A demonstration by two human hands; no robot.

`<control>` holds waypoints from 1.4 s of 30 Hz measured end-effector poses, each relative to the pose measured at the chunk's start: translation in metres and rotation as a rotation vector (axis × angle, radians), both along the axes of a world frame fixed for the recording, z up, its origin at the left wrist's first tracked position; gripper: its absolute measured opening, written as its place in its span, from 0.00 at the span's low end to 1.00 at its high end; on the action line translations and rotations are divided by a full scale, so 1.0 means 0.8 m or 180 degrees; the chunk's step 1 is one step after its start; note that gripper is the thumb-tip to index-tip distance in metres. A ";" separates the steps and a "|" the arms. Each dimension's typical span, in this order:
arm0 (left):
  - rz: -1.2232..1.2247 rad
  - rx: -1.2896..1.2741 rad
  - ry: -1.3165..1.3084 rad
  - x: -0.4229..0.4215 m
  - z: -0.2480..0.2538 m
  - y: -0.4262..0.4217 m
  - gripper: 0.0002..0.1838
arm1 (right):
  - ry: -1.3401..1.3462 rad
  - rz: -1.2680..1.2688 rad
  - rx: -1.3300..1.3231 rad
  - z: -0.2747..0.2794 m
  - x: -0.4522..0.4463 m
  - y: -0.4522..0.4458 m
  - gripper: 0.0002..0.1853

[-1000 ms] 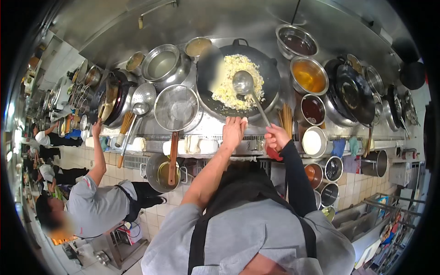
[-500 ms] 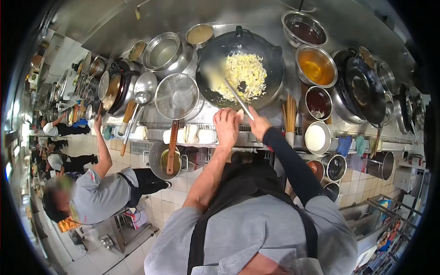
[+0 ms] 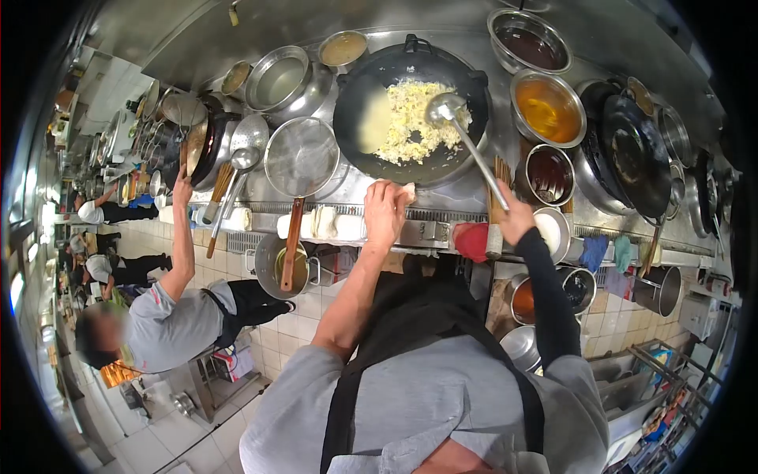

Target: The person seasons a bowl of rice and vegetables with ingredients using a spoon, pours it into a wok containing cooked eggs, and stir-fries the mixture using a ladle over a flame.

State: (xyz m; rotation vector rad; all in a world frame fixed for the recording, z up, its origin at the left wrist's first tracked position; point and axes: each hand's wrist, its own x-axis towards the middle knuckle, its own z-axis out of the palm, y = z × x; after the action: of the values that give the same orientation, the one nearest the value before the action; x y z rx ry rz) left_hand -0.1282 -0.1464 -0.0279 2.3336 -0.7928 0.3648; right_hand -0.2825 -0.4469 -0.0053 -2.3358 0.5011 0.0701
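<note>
Now ladle [image 3: 472, 150] rests at right side of egg-flecked rice [image 3: 409, 118] in wok [image 3: 371, 79]; half-second earlier, at left. Suggests stirring midway. Right hand [image 3: 515, 215] clamped round ladle's handle. Left hand [image 3: 384, 212], beside pale cloth [image 3: 409, 193], near wok's rim: grip unclear.

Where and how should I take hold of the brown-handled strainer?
Probably by its handle, coming from the person's side, fingers wrapped around: the handle is long and slim, points that way and juts past the edge of the counter, while the wide mesh lies farther off.
</note>
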 end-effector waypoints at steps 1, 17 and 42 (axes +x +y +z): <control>-0.0013 0.0023 0.0018 0.003 0.001 0.003 0.13 | -0.0271 0.0020 -0.0206 0.004 0.011 0.024 0.36; -0.0177 -0.0328 0.0074 0.013 -0.018 0.022 0.15 | -0.0009 0.0636 0.0686 -0.009 -0.099 0.059 0.38; -0.1221 0.0675 0.1265 0.072 -0.017 0.019 0.25 | -0.0513 0.0025 0.0277 -0.073 0.102 0.184 0.36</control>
State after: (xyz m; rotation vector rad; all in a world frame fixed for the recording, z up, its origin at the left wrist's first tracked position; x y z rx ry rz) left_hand -0.0706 -0.1309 -0.0414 2.2654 -1.0845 -0.3534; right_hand -0.2010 -0.2994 -0.0639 -2.2359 0.4006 -0.0903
